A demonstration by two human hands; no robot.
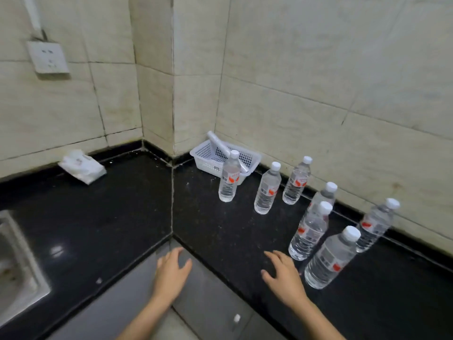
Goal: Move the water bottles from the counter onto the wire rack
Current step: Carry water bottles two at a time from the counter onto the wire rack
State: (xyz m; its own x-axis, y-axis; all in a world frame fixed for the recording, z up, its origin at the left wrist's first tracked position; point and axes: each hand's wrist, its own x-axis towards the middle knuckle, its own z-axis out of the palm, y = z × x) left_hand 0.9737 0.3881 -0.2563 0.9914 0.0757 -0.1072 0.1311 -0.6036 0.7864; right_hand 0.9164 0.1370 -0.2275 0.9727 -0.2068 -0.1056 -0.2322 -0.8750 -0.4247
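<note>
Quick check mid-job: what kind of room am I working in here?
Most likely a kitchen corner. A black stone counter runs along tiled walls, a steel sink is set into it at the left edge, and a wall socket sits above.

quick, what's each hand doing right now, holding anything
Left hand: open, fingers spread, holding nothing.
Right hand: open, holding nothing, beside the nearest water bottle but not touching it.
</note>
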